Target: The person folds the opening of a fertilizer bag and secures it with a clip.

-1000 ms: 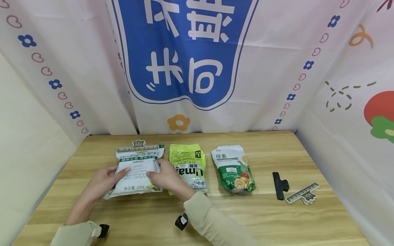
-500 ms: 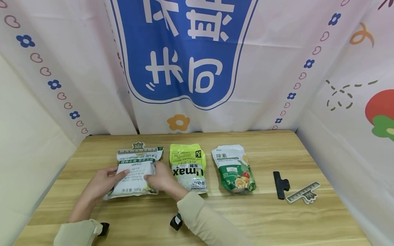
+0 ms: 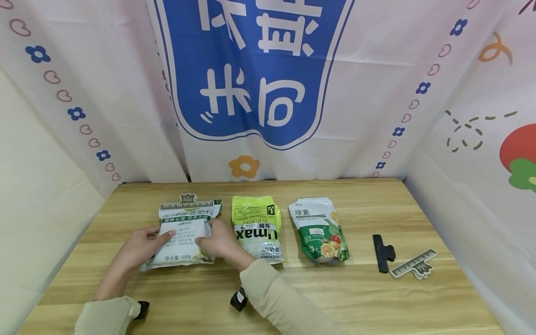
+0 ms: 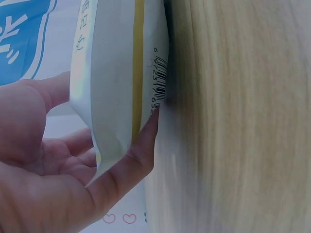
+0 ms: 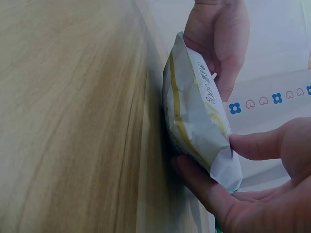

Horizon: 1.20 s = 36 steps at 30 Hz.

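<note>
A white and green fertilizer bag, marked 500 g, sits at the left of the table, its top edge held by a piano-key patterned clip. My left hand grips its left side, thumb on the front. In the left wrist view, fingers of that hand reach under the bag by the barcode. On the opposite side my right hand holds the bag, its thumb pressing the front. The right wrist view shows a finger beneath the bag's lower edge, between it and the table.
Right of the bag lie a yellow-green Umax bag and a white and green pouch with fruit on it. Farther right are a black clip and another piano-key clip. A printed curtain hangs behind the wooden table.
Both hands keep hold of the fertilizer bag. My right hand and the bag's right side have shifted slightly left since a second ago. The other bags and clips stay put.
</note>
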Available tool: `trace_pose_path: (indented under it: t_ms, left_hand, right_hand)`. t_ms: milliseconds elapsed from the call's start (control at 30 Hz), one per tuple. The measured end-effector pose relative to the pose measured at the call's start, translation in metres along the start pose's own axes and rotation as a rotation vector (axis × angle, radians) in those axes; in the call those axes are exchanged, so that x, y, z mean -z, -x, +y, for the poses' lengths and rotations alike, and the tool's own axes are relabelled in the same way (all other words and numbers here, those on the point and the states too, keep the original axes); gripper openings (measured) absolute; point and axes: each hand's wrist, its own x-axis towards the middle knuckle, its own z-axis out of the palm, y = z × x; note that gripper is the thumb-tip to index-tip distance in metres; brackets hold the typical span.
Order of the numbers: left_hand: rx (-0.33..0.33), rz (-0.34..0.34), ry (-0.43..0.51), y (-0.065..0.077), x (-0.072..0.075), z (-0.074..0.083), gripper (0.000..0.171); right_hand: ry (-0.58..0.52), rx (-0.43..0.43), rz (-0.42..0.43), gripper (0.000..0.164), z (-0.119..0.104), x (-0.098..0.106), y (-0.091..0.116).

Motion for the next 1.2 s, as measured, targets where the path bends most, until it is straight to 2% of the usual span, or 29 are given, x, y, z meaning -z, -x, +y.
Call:
trace_pose_path:
  t_ms: [133, 433, 700, 967, 1200]
  left_hand:
    - [-0.008, -0.003, 0.003, -0.0017, -0.0013, -0.0014, 0.085]
    - [-0.005, -0.010, -0.059, -0.0025, 0.0001, -0.0014, 0.090]
    - [0.013, 0.011, -0.103, -0.0011, -0.0002, -0.0012, 0.092]
    - [0.017, 0.005, -0.122, -0.0021, -0.0004, -0.0020, 0.093]
    - [0.017, 0.006, -0.119, -0.0022, -0.0008, -0.0042, 0.092]
  right_hand:
    - [0.007, 0.004, -0.002, 0.059, 0.0025, 0.0002, -0.0025]
    - [0.014, 0.000, -0.017, 0.065, 0.0047, 0.0001, -0.0047]
    - [0.069, 0.001, -0.026, 0.045, -0.0013, 0.0017, -0.0034]
    - [0.114, -0.008, -0.045, 0.052, -0.0010, 0.0025, -0.0050]
    - [0.105, -0.015, -0.056, 0.052, 0.0000, 0.0006, -0.0074]
